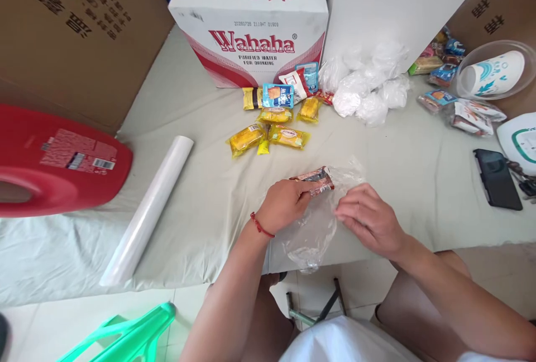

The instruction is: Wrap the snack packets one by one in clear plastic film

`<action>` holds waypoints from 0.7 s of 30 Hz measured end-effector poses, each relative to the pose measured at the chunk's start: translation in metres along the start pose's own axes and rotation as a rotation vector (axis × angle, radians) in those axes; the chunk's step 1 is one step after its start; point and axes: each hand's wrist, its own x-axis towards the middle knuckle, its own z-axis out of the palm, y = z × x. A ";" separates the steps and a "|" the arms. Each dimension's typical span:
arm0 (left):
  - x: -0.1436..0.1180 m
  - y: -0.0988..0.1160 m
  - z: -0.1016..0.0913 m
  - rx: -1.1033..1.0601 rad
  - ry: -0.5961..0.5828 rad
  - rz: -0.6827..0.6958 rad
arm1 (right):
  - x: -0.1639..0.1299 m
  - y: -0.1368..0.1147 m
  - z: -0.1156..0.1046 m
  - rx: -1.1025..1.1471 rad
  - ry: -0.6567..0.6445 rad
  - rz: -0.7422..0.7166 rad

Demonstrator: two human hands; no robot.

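Note:
My left hand (285, 203), with a red cord bracelet at its wrist, is closed on a brown snack packet (323, 177), index finger lying along it. Around and under the packet spreads a thin transparent plastic bag (312, 233), its lower end hanging near the table's front edge. The fingers of my right hand (371, 219) are bent together and pinch the bag's right side. Beyond both hands lie several yellow-wrapped snacks (288, 136), a blue snack packet (278, 95) and a red-and-white packet (295, 84).
Bunched plastic bags (368, 85) lie before white drawers. A Wahaha carton (255, 43) stands at the back. At left are a plastic roll (148, 211) and a red jug (84, 149). A phone (497, 179), more snacks and a paper cup (494, 71) in a plastic bowl are at right.

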 end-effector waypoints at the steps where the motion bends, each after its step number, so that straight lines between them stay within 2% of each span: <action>1: 0.001 0.001 -0.001 0.009 -0.003 0.001 | 0.014 0.001 -0.003 0.005 0.012 0.008; 4: 0.004 0.003 -0.003 0.046 -0.032 -0.002 | 0.052 0.016 0.003 -0.031 0.036 0.109; 7: 0.005 -0.002 -0.006 0.018 -0.051 0.004 | 0.074 0.037 0.026 -0.060 -0.038 0.301; 9: 0.000 -0.010 -0.012 -0.144 -0.076 0.029 | 0.078 0.047 0.043 -0.093 -0.126 0.413; 11: -0.010 -0.018 -0.020 -0.392 -0.100 -0.004 | 0.077 0.051 0.056 -0.151 -0.173 0.464; 12: -0.016 -0.022 -0.024 -0.516 -0.069 -0.077 | 0.075 0.051 0.060 -0.182 -0.175 0.469; 14: -0.030 -0.025 -0.032 -0.696 0.167 -0.269 | 0.072 0.049 0.065 -0.231 -0.166 0.461; 16: -0.041 -0.024 -0.035 -0.826 0.383 -0.352 | 0.069 0.046 0.066 -0.260 -0.155 0.442; 18: -0.049 -0.025 -0.033 -0.839 0.419 -0.353 | 0.068 0.045 0.066 -0.275 -0.144 0.423; 21: -0.053 -0.034 -0.030 -0.654 0.386 -0.435 | 0.068 0.047 0.064 -0.235 -0.117 0.437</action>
